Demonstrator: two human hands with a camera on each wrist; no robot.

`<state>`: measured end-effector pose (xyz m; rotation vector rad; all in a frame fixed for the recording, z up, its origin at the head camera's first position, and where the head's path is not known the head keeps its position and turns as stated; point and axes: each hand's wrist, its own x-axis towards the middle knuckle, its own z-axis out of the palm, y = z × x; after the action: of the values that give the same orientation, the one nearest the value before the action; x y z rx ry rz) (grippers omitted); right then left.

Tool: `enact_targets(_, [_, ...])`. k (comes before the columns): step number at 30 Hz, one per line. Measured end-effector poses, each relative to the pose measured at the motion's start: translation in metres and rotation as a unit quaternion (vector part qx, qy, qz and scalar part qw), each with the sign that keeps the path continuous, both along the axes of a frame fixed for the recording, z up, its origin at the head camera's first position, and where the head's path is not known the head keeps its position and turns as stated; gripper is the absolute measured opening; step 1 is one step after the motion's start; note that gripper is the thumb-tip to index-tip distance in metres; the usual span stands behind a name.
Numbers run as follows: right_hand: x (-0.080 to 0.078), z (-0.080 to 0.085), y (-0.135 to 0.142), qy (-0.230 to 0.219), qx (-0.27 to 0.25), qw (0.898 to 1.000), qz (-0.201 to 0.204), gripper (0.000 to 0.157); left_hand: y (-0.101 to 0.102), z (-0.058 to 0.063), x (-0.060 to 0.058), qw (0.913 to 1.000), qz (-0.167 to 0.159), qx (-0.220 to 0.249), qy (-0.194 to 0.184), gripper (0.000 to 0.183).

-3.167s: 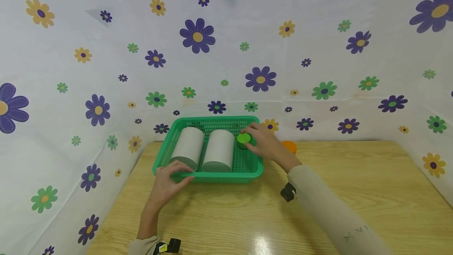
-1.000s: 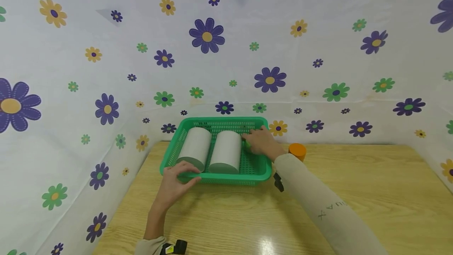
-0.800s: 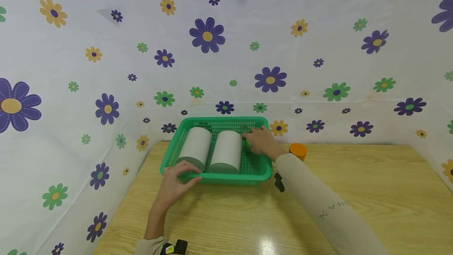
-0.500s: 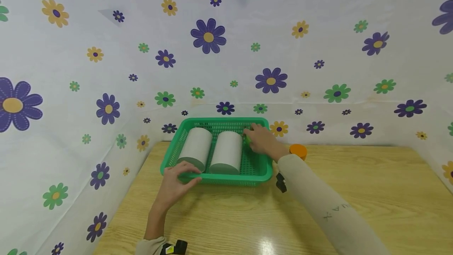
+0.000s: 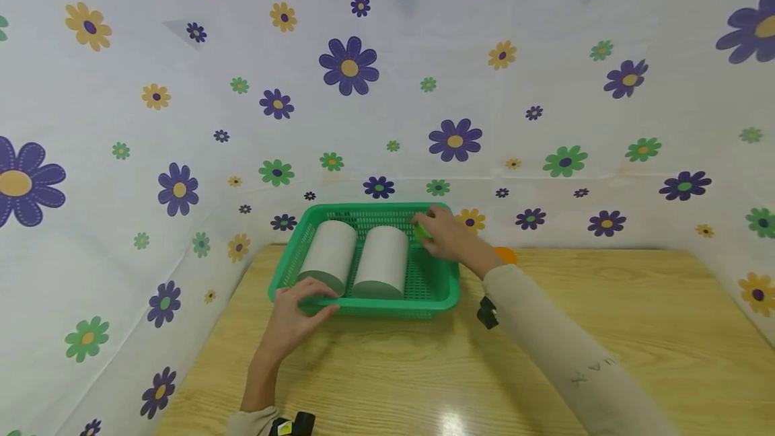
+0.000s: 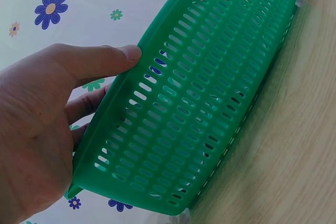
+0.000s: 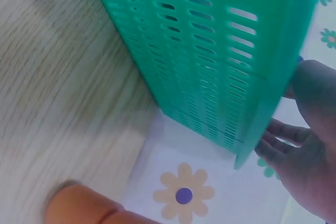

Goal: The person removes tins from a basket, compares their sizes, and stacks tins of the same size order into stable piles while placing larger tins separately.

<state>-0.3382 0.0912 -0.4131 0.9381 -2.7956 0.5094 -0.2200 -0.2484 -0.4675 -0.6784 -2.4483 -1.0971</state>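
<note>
In the head view, a green basket sits on a wooden table against a flowered cloth. The right hand reaches over its right side, fingers and thumb bent in a narrow pinch that appears to hold a bright green piece inside, toward the back, right of the white cylinders; how that piece tilts is hidden. The left hand has its fingers over the near rim at the left and its thumb outside, a part-closed grip on the basket. One white cylinder lies on its side at the left, a second white cylinder beside it. To do this well, the right hand would best keep the pinch light and square and clear the nearer cylinder, while the left holds the rim firmly enough that the basket does not slide. The left wrist view shows the thumb against the rim and the other fingers passing behind it. The right wrist view shows the right hand beyond the basket wall, its fingertips and whatever they pinch concealed, with an orange object outside, apart from the basket. Counted: one basket, two white cylinders, one bright green piece, one orange object, two hands.
</note>
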Motion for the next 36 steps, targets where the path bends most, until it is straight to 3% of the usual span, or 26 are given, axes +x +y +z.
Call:
enact_targets(7, [0.009, 0.006, 0.012, 0.034, -0.033, 0.999, 0.016, 0.033, 0.0, -0.001, 0.0, 1.0, 0.003, -0.001, 0.0, 0.021])
enact_targets(20, [0.031, 0.016, 0.029, 0.035, -0.102, 0.994, 0.02, 0.035, 0.001, 0.001, 0.002, 1.0, -0.004, 0.007, 0.0, 0.019])
enact_targets(26, [0.04, 0.015, 0.039, 0.022, -0.136, 0.99, 0.001, 0.035, 0.0, 0.001, 0.001, 1.0, -0.003, 0.006, -0.004, 0.018])
enact_targets(36, [0.053, 0.008, 0.057, 0.037, -0.205, 0.978, -0.033, 0.037, 0.0, 0.0, 0.0, 0.9999, -0.009, 0.006, 0.004, 0.019])
